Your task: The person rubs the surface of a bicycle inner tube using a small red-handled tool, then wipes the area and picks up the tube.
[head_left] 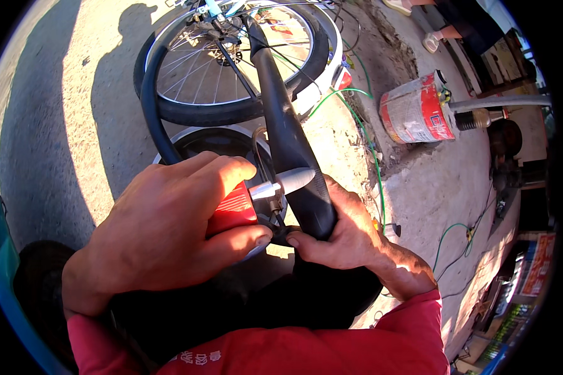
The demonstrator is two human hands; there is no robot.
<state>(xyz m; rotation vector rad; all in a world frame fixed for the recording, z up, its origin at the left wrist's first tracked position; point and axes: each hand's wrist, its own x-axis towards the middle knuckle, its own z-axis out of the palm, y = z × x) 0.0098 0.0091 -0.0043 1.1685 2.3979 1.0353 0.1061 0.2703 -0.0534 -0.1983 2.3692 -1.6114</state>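
One big spoked bicycle wheel with a black rubber tyre [227,58] is filling the top of the view, and a long, soft-looking black rubber inner tube [281,112] is running across it and down the middle. If that tube is catching on anything around the wheel, a tug could be twisting it right where it's being held. Off to the right, a red-and-white round bucket [416,109] is sitting well apart, so I'm not worrying about that one.

Hands next. The right hand [350,231] is clamping the tube's lower stretch, thumb in front, other fingers partly hidden behind. The left hand [169,219] is wrapping its fingers around a red ribbed-handled tool with a silver metal collar [234,212], and that's looking like a firm hold. Any slack on the right could be letting the rubber roll, honestly.

Smallest bit, biggest worry: the tool's grey tapered tip [297,180] is pointing across the tube, just above the right hand. I'm not seeing clearly whether it's touching the rubber or hovering. If it's skidding off that curve, it could be scraping skin; if it's leaning too hard in one spot, it could be tearing the tube.
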